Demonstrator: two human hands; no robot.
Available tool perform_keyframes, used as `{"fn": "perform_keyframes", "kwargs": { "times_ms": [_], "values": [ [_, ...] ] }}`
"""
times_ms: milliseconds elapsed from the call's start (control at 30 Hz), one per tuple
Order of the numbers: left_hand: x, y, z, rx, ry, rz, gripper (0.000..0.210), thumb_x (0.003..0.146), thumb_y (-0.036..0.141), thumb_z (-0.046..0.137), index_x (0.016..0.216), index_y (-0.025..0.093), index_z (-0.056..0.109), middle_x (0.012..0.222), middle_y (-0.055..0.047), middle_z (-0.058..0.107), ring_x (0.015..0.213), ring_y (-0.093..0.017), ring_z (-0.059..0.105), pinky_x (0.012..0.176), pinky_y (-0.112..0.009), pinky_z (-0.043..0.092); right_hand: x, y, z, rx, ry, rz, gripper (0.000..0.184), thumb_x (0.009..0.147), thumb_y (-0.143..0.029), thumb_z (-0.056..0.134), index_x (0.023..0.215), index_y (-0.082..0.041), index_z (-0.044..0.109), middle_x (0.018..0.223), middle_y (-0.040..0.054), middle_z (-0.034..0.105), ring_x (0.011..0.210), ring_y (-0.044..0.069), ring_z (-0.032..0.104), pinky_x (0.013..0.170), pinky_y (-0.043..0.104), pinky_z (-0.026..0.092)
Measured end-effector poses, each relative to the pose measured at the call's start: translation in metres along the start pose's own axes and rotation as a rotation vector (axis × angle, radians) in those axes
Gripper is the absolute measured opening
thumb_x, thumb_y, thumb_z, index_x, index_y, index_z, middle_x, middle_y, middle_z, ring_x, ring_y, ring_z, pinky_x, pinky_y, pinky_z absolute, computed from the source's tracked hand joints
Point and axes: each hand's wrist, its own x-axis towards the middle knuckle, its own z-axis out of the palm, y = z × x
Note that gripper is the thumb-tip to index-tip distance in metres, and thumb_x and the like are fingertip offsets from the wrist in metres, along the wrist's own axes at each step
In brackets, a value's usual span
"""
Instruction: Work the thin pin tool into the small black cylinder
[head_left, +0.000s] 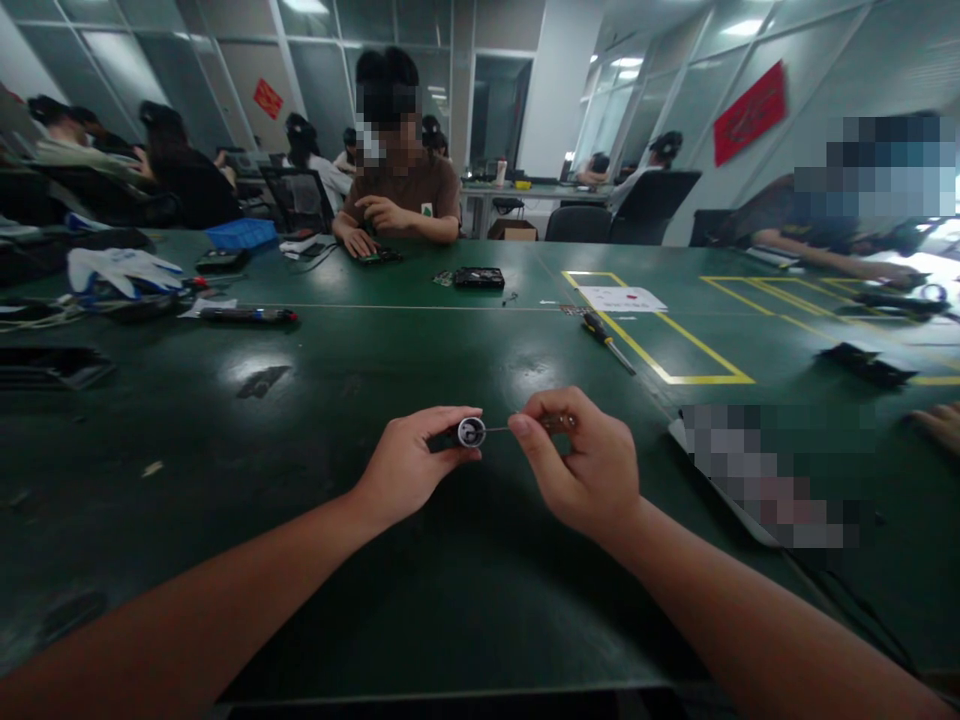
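Between the thumb and fingers of my left hand point(405, 458) is a small round cylindrical part point(471, 432), its pale rim and hollow end facing me. My right hand point(592, 465) is closed on a small screwdriver point(559, 422) with a brownish, see-through handle. Its thin metal shaft points left, and the tip reaches the open end of the cylindrical part. Whether the tip sits on a screw is too small to tell. Both hands are held above the green table point(360, 620).
A larger screwdriver point(609, 342) lies ahead to the right, near a white paper point(621, 299) and yellow tape outlines. A black casing point(480, 278), a marker-like tool point(247, 315) and white gloves point(124, 272) lie farther off. Across the table a person point(401, 195) handles parts.
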Motion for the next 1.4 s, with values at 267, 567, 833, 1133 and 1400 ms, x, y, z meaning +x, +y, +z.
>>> {"fn": "perform_keyframes", "kwargs": {
  "times_ms": [267,567,833,1133,1400],
  "values": [
    [0.001,-0.006,-0.004,0.033,0.079,-0.012,0.040,0.082,0.025,0.083,0.121,0.026,0.076,0.125,-0.005,0.075,0.116,-0.025,0.070,0.111,-0.045,0.051,0.003,0.004,0.001,-0.005,-0.136,-0.074,0.010,0.096,-0.029,0.062,0.097,-0.023,0.069,0.082,0.0033,0.075,0.067,0.016,0.069,0.064,0.029,0.053],
    [0.003,0.000,-0.010,0.181,0.160,0.027,0.037,0.083,0.024,0.080,0.120,0.024,0.077,0.124,-0.005,0.076,0.115,-0.026,0.071,0.110,-0.046,0.052,0.002,0.003,0.008,0.092,-0.206,-0.033,0.015,0.097,-0.025,0.060,0.099,-0.020,0.074,0.084,0.0042,0.076,0.071,0.016,0.069,0.069,0.030,0.053],
    [0.006,-0.005,-0.008,0.009,0.180,-0.096,0.045,0.078,0.022,0.083,0.122,0.023,0.076,0.125,-0.006,0.075,0.116,-0.027,0.071,0.112,-0.047,0.052,0.003,0.026,0.021,0.618,-0.063,0.526,0.024,0.093,-0.041,0.070,0.096,-0.018,0.076,0.074,0.0019,0.073,0.069,0.016,0.069,0.070,0.031,0.056],
    [0.007,-0.006,-0.009,-0.059,0.156,-0.134,0.057,0.079,0.026,0.084,0.134,0.023,0.069,0.132,-0.007,0.072,0.121,-0.027,0.069,0.115,-0.049,0.049,0.007,0.029,0.025,0.849,0.000,0.672,0.025,0.087,-0.041,0.076,0.092,-0.017,0.074,0.073,0.0014,0.070,0.066,0.014,0.065,0.066,0.029,0.054],
    [0.006,-0.007,-0.010,-0.003,0.163,-0.080,0.050,0.081,0.027,0.082,0.130,0.024,0.071,0.131,-0.007,0.073,0.120,-0.026,0.069,0.113,-0.048,0.051,0.009,0.031,0.020,0.814,0.070,0.587,0.020,0.088,-0.038,0.073,0.091,-0.019,0.074,0.075,0.0021,0.070,0.068,0.015,0.065,0.066,0.030,0.056]
  ]
}}
